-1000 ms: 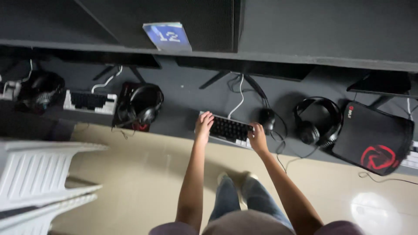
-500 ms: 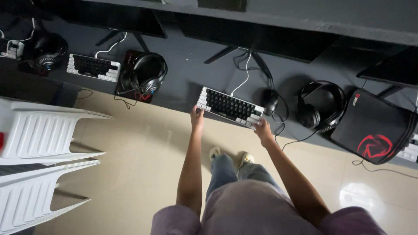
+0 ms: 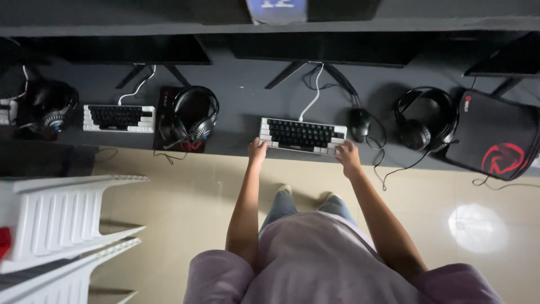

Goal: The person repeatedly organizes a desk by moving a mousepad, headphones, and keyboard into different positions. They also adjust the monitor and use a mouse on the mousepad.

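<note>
A small black-and-white keyboard lies near the front edge of a long dark desk, its white cable running back under a monitor. My left hand grips the keyboard's left end and my right hand grips its right end. A black mouse sits just right of the keyboard. Black headphones lie further right.
A second keyboard and headphones on a dark pad sit to the left, more headphones at the far left. A black mousepad with a red mark lies right. White plastic chairs stand lower left on the beige floor.
The view has shifted. The keyboard now sits level on the desk rather than angled, with both hands still at its ends.
</note>
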